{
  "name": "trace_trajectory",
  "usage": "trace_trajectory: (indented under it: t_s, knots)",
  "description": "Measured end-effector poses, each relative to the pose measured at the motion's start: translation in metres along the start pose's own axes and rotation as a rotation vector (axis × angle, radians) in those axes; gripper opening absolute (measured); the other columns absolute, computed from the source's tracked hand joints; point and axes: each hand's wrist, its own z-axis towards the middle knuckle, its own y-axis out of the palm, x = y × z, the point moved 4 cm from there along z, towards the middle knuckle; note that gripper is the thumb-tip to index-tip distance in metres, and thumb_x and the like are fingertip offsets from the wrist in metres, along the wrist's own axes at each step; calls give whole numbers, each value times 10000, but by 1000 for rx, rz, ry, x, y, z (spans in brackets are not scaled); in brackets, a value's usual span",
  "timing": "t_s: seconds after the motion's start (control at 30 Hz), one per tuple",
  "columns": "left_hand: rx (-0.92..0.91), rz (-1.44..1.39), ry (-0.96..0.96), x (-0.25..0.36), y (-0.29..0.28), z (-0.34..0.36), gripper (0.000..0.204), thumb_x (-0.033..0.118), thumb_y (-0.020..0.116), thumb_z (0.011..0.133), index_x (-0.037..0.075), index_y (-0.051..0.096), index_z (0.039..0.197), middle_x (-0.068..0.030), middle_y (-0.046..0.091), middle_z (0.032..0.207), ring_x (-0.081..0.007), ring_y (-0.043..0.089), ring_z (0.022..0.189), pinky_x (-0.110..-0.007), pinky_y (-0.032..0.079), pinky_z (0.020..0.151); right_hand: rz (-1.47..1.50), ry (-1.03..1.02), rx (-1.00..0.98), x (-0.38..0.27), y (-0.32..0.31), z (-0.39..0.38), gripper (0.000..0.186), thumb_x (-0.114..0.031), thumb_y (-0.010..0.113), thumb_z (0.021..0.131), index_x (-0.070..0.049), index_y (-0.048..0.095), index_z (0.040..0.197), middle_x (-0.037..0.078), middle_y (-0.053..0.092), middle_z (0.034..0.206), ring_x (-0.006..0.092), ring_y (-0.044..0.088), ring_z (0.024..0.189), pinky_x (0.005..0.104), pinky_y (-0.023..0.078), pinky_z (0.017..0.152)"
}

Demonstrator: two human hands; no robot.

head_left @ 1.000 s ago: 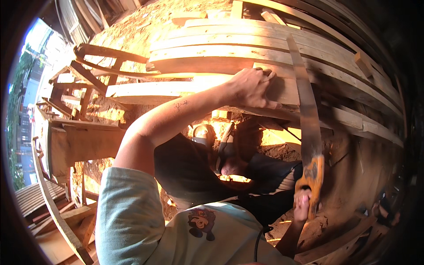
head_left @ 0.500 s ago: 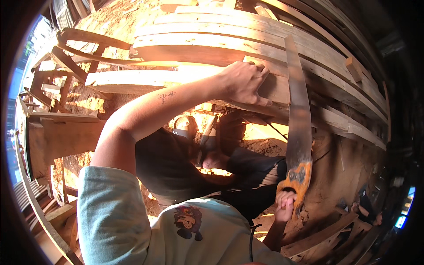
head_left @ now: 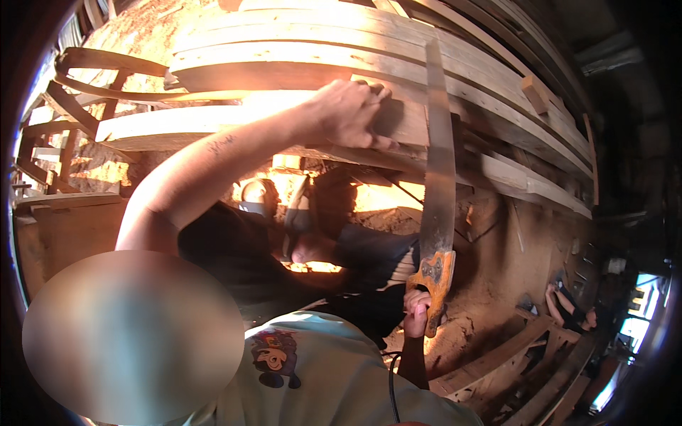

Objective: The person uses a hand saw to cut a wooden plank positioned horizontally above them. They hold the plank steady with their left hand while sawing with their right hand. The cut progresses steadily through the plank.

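My left hand (head_left: 353, 113) reaches across from the left and grips a short wooden board (head_left: 406, 122), fingers over its far side and thumb at the near edge. My right hand (head_left: 417, 314), low and right of centre, is closed around the wooden handle of a handsaw (head_left: 439, 163). The long metal blade points away from me, crossing the board at its right end just beyond my left hand. Whether the teeth are inside a cut cannot be made out. Beneath the board, a long pale beam (head_left: 170, 126) runs off to the left.
Several long beams (head_left: 284, 51) lie side by side beyond the board. A small wood block (head_left: 534, 94) rests on them at right. Wooden frames stand at left (head_left: 106, 92) and lower right (head_left: 497, 351). Another person (head_left: 574, 312) is at far right. My legs are below the board.
The whole view has shifted, so everything appears further left and slightly higher. The saw's handle now shows its side more plainly. Both hands keep their grips, and the blade still crosses the board.
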Motion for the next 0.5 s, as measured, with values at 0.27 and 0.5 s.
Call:
trace_trajectory:
  t_s: [0.27,0.5]
  knots:
    - [69,54,90,8,2,1,954,688,733,885,-150,549,1301,-292,684,774,-481,711,738,-542,587,641,249,72,76,-3,34,116,78,-44,576,1047,-41,575,969,-4,520,706,76,445,542,255,392,507]
    - [138,17,93,0,8,0,871,687,746,852,-123,602,1138,-274,705,829,-467,734,832,-548,597,685,259,171,47,-21,21,109,230,-46,560,1059,-116,481,855,-13,470,678,87,438,563,291,404,527]
